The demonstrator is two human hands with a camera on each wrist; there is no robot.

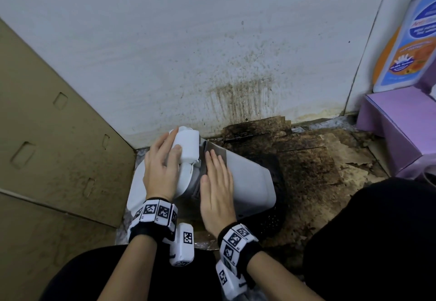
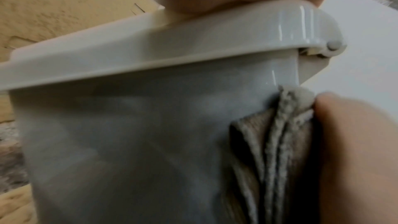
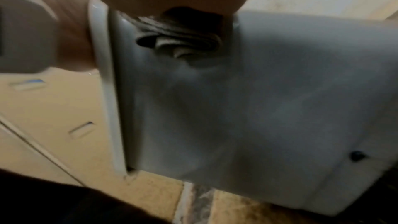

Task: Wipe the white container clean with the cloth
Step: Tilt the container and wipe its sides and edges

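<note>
- White plastic: the white container [image 1: 250, 182], a lidded bin, lies tipped on its side on the stained floor [image 1: 318, 159] near the wall [image 1: 188, 41], between a cardboard box [image 1: 47, 135] and the person's knees, so its side wall faces up for wiping
- The left hand [image 1: 160, 171] rests on the lid end, fingers extended and spread over the white lid [image 1: 186, 147]; judged, it steadies the bin and keeps the lid closed against the wiping push
- The right hand [image 1: 217, 187] lies flat, fingers straight and together, pressing the grey cloth [image 1: 212, 152] onto the body just beside the lid rim; the cloth shows folded in layers under the palm in the wrist views [image 3: 183, 40]
- The flat palm probably spreads pressure across the folded pad
- The container's inside is hidden with the lid shut, so contents cannot be told
- A labelled bottle [image 1: 410, 41] stands on a purple box [image 1: 396, 123] at the right, well apart
</note>
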